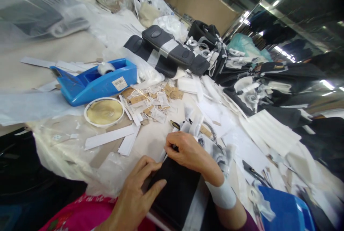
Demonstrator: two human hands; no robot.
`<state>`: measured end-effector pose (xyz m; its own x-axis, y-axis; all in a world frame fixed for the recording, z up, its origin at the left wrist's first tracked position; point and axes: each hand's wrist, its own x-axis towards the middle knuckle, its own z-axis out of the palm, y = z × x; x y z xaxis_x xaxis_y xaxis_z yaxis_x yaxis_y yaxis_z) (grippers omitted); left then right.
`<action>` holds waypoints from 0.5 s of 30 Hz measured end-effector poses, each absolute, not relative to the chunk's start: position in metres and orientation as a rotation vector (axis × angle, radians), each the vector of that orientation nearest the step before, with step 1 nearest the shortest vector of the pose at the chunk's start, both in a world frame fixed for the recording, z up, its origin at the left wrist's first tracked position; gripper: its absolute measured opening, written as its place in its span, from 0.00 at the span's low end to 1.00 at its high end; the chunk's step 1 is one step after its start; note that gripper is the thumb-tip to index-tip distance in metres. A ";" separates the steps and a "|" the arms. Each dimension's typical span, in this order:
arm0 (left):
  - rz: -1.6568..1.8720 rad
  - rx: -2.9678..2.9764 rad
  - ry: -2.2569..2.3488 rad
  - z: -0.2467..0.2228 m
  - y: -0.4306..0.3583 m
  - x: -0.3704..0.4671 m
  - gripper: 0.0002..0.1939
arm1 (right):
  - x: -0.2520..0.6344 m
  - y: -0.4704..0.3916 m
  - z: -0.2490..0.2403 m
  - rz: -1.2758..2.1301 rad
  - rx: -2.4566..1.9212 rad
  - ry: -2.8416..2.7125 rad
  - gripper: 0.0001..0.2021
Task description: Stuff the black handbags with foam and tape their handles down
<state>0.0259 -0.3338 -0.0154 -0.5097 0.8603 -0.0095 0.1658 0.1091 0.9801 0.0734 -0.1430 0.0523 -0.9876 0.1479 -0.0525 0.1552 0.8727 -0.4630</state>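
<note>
A black bag lies at the bottom centre, with a pale translucent strip across it and wrapped hardware at its right side. My left hand is at the bag's left edge, thumb and fingers apart, with the thumb near the black surface. Over the bag's upper edge, my right hand is closed in a pinch; what its fingertips hold is hidden. A white band wraps the right wrist. Just above that hand, a small gold-coloured metal clip shows on a black piece.
A blue tape dispenser stands at the left, behind a round yellow dish. Brown tags with strings lie in the middle. Black padded pieces are stacked behind. A blue container is at the lower right, near scissors and papers.
</note>
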 end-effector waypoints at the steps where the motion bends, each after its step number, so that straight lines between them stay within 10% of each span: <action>1: 1.421 1.003 1.770 -0.015 -0.331 0.025 0.07 | 0.073 -0.144 0.052 -0.733 0.251 3.012 0.10; 11: 1.501 1.316 2.041 -0.049 -0.272 0.020 0.18 | 0.069 -0.140 0.067 -1.070 0.182 3.364 0.18; 15: 1.361 1.348 2.097 -0.046 -0.272 0.006 0.18 | 0.125 -0.111 0.109 -1.154 1.257 3.953 0.16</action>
<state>0.0061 -0.2716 -0.0458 -0.5144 0.8273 0.2256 0.5430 0.1106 0.8324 0.1250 -0.1109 0.1091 -0.2766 0.6201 0.7342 0.1278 0.7809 -0.6114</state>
